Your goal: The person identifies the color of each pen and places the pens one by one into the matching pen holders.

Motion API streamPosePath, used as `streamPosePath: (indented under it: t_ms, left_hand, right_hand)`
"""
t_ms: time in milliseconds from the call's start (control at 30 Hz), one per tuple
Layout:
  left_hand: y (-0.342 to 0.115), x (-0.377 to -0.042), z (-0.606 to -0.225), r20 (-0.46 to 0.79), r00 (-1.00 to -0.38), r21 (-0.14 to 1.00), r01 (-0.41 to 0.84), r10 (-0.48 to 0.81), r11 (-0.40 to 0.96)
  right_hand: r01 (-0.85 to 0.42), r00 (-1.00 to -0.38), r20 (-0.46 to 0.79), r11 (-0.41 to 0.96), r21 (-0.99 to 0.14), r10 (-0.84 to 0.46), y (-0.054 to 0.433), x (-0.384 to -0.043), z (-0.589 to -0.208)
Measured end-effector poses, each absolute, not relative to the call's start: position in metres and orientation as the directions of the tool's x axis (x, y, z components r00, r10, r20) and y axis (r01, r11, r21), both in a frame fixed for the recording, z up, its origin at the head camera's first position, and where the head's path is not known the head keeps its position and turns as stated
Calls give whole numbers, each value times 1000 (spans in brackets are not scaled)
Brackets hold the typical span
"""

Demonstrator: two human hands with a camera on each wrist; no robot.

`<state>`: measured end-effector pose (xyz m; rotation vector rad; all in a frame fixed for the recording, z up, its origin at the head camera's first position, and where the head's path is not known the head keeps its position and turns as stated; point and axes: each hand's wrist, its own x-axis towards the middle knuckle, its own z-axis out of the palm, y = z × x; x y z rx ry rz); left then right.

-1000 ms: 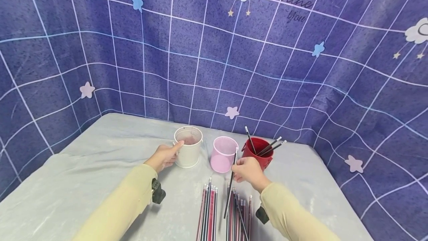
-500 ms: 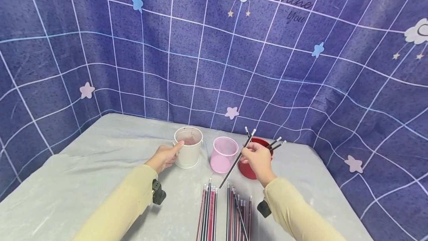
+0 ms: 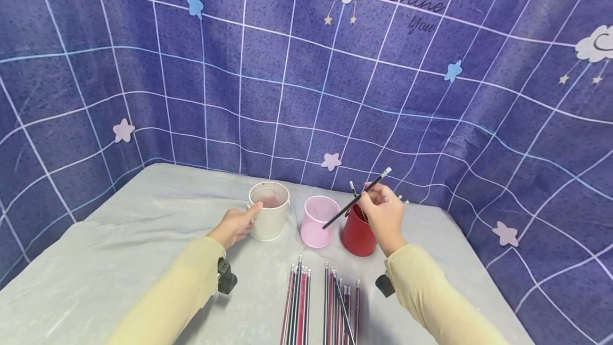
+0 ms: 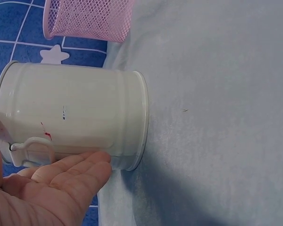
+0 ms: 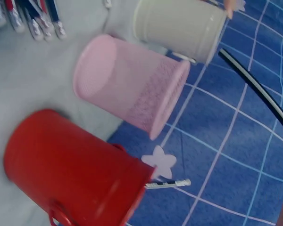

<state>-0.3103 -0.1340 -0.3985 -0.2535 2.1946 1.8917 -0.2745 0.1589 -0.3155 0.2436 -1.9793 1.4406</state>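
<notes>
My left hand [image 3: 234,226] holds the cream metal bucket [image 3: 269,224] at its left side, thumb over the rim. In the left wrist view its fingers [image 4: 82,176] lie along the bucket's outer wall below a small handle loop [image 4: 35,143]. Between thumb and fingertips my right hand [image 3: 387,220] pinches a black pencil [image 3: 355,200], above the red bucket [image 3: 358,236]. That pencil slants, white eraser end up to the right, lower end over the pink mesh cup [image 3: 312,232] in this view. Other black pencils stand in the red bucket, partly hidden by the right hand.
Two bunches of striped pencils, a left bunch [image 3: 299,305] and a right bunch [image 3: 330,307], lie at the front of the grey cloth-covered table [image 3: 158,222]. One dark pencil lies slanted over the right bunch. A blue-purple grid curtain [image 3: 282,100] hangs behind and at the sides.
My right hand has carried the black pencil from above the front bunches rightward and up, over the red bucket, tilting it flatter. The left hand has stayed at the cream bucket.
</notes>
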Motion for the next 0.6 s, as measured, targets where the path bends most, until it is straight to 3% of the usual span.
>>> streamPosePath:
  t_ms: [233,600]
  left_hand:
    - [-134,-311,-400,-287,-958,947,-282,12,154]
    - [-138,-314,-396,-296,-954,935,-281,42,219]
  right_hand:
    - [-549,-669,683,425,-719,292,169,-280,-303]
    - [-578,-546,801,582,-572,245,190,-291,-283]
